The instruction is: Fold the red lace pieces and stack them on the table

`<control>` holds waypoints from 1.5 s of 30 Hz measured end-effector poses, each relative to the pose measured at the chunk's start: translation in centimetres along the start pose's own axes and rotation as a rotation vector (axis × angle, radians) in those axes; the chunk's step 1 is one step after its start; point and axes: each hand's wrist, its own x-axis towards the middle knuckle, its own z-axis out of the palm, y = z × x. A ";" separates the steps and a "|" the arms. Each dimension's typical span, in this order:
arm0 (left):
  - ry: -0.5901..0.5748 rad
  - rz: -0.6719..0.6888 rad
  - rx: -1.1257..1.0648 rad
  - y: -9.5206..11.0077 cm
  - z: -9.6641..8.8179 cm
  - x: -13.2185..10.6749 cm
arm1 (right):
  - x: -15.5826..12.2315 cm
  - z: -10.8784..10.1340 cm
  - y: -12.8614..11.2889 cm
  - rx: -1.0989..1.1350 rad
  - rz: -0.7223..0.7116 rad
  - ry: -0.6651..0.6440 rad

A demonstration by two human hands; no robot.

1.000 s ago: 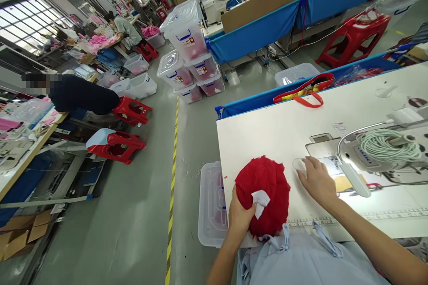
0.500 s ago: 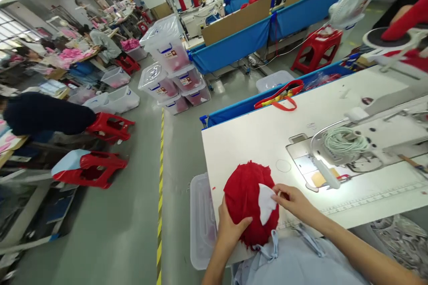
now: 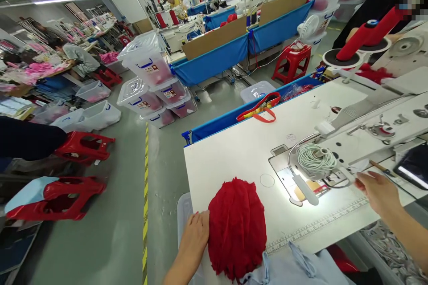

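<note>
A rounded pile of red fabric [image 3: 237, 227] with ragged edges lies on the white sewing table at its near left corner. My left hand [image 3: 197, 229] grips its left edge, fingers close together and thumb hidden. My right hand [image 3: 379, 191] is away to the right, above the table beside the sewing machine [image 3: 364, 138]. Its fingers are partly stretched out, and nothing shows in them. A coil of pale green cord [image 3: 316, 158] sits on the machine head, and the lamp lights the needle plate. The white fabric piece is out of sight.
A printed ruler [image 3: 317, 225] runs along the table's near edge. A red strap [image 3: 264, 111] lies at the far edge by a blue cloth trough [image 3: 214, 124]. Red thread cones [image 3: 356, 42] stand back right. Stacked clear bins [image 3: 147, 62] and red stools [image 3: 60, 196] are left.
My right hand has left the red fabric and moved right towards the machine. The white piece is gone from the red pile. My left hand has shifted to its left edge, and the view has turned right.
</note>
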 end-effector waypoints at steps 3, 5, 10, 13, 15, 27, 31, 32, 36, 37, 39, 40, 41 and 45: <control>0.101 0.087 0.068 1.1 -0.2 0.9 | -3.0 0.2 0.6 -0.173 -0.124 -0.035; 0.059 0.352 0.010 2.1 -0.5 1.9 | -6.6 1.4 0.7 -0.260 -0.300 -0.237; -0.235 0.702 -0.292 4.6 -2.4 5.7 | -13.9 9.3 -1.0 -0.299 -0.767 -0.783; -0.248 0.556 -0.272 5.1 -3.1 6.9 | -14.5 14.1 -1.9 -0.401 -0.844 -0.741; -0.222 0.403 -0.227 5.0 -3.2 7.3 | -13.9 16.0 -2.2 -0.487 -0.826 -0.677; -0.099 0.077 -0.145 5.0 -3.5 8.4 | -15.3 9.6 -0.9 -0.509 -0.480 -0.606; -0.307 0.078 -0.195 4.7 -4.0 8.5 | -10.5 3.4 0.8 -0.425 -0.260 -0.353; -0.351 0.059 -0.189 4.8 -4.3 8.5 | -8.7 2.2 0.9 -0.403 -0.213 -0.276; -0.365 0.067 -0.106 5.5 -5.1 8.5 | -2.0 -0.5 0.1 -0.311 -0.143 -0.098; -0.353 0.081 -0.099 5.6 -5.2 8.5 | -1.1 -0.9 -0.1 -0.316 -0.145 -0.067; -0.317 0.104 -0.131 5.8 -5.1 8.5 | -0.8 -1.4 0.0 -0.346 -0.162 0.000; -0.297 0.105 -0.160 5.8 -4.9 8.4 | -1.3 -1.5 0.4 -0.357 -0.170 0.017; -0.281 0.098 -0.190 5.9 -4.7 8.3 | -2.2 -1.5 1.0 -0.362 -0.179 0.010; -0.262 0.032 -0.285 6.8 -3.5 7.0 | -8.9 0.1 4.9 -0.302 -0.220 -0.261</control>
